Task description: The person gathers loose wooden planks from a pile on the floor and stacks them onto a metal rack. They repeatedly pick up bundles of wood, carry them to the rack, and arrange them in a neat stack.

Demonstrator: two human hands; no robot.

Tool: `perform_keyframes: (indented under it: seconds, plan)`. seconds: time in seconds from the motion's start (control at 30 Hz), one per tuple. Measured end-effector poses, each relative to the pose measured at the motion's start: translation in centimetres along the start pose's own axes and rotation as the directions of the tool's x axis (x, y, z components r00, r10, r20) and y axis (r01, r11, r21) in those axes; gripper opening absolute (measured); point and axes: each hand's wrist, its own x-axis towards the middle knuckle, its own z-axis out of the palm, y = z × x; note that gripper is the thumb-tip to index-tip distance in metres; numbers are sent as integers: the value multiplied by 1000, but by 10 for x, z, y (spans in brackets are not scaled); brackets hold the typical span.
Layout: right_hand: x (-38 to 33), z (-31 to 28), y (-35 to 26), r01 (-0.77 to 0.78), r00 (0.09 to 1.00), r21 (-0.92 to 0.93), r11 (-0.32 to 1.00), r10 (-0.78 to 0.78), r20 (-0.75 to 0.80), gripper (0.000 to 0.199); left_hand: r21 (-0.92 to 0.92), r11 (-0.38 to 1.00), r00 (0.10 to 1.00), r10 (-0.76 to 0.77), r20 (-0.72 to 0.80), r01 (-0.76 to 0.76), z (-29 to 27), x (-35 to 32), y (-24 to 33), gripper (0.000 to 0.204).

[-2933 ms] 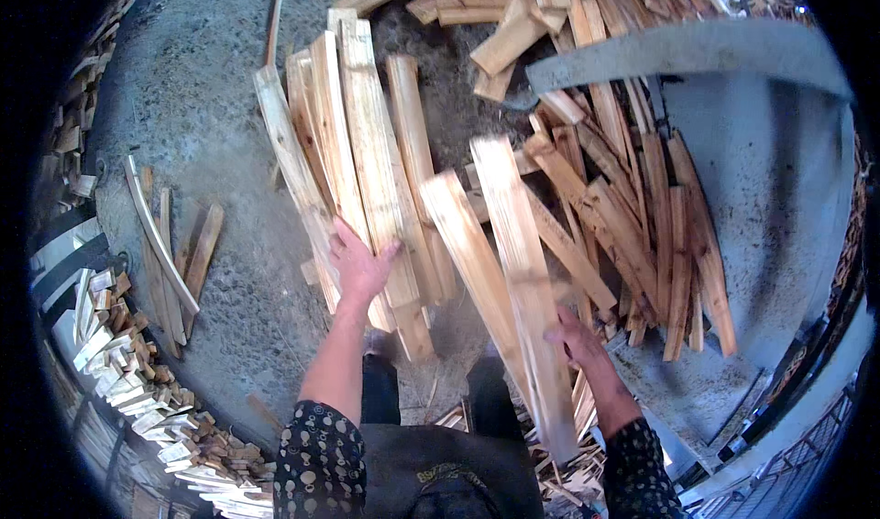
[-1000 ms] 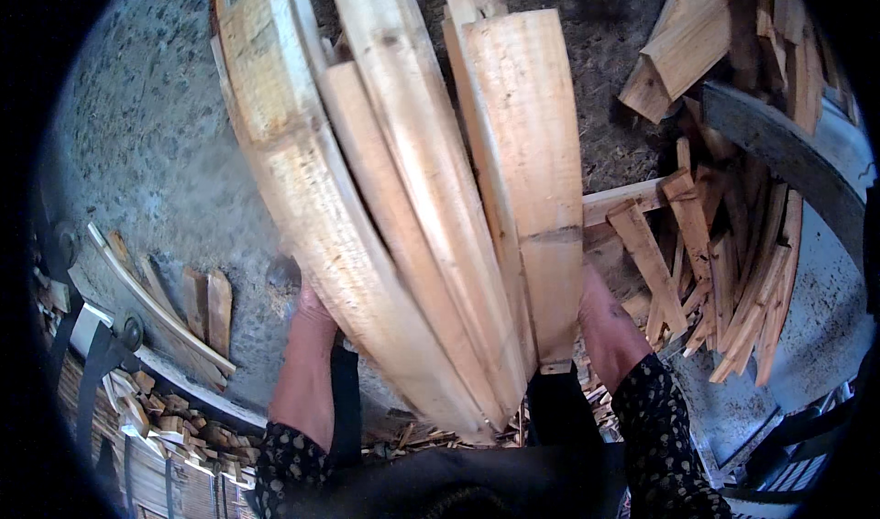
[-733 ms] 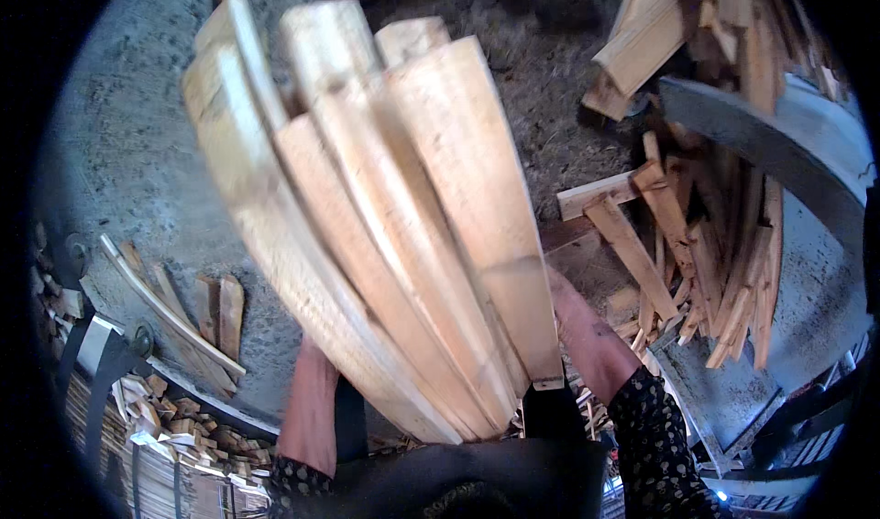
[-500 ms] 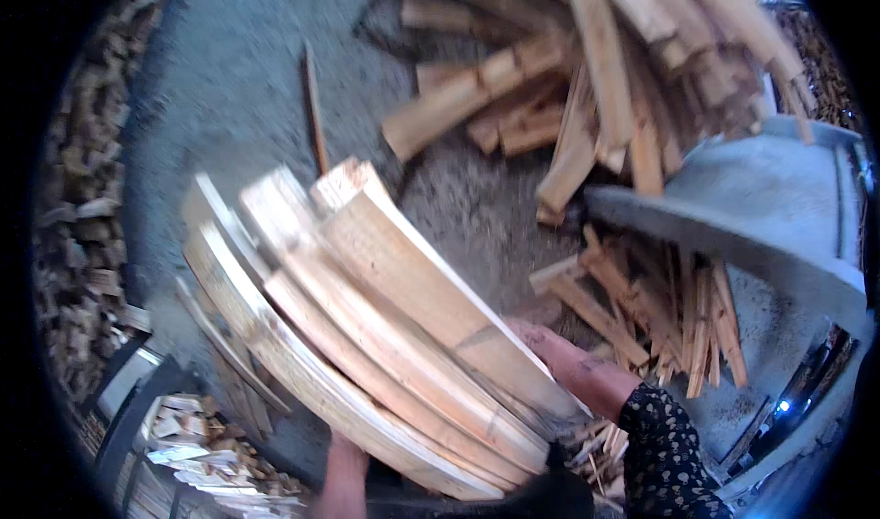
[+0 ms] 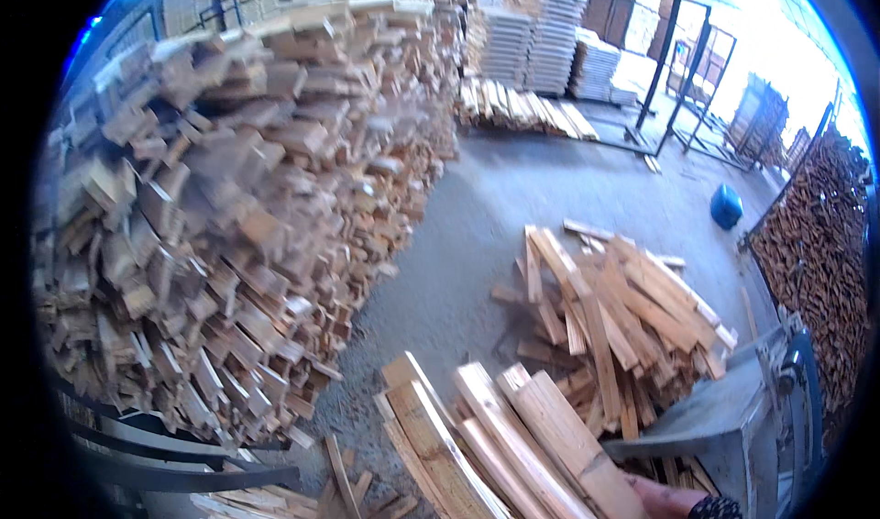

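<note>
Head view: boards (image 5: pixel 519 447) side by side
Right hand (image 5: pixel 643 491): at boards' edge, grip hidden, cannot tell
Left hand: not seen

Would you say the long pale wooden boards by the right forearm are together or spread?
Spread: grey floor shows between far ends of some long pale wooden boards.

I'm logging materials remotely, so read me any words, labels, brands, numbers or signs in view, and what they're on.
No text can be read.
Held boards: no lettering shows.
Blue container: too small and blurred to tell any label.
Rear stacks: any marks too small to read.
</note>
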Motion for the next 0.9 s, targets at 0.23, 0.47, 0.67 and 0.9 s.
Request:
perform_keyframes:
  seconds: [0.23, 0.47, 0.67, 0.9]
  plan:
    - [-1, -16, -60, -91, 996, 49, 995, 91, 17, 60, -5, 999, 997, 44, -61, -45, 55, -6, 29, 72]
    - [-15, -81, -98, -248, 966, 159, 956, 257, -40, 60, -154, 988, 998, -17, -62, 8, 143, 56, -34, 72]
    - [-1, -125, -119, -111, 964, 177, 978, 149, -221, 59, -238, 969, 998, -54, 32, 60, 208, 111, -36, 72]
    - [31, -129, -216, 111, 985, 159, 981, -87, -150, 52, -197, 979, 966, -8, 260, 62, 293, 173, 58, 72]
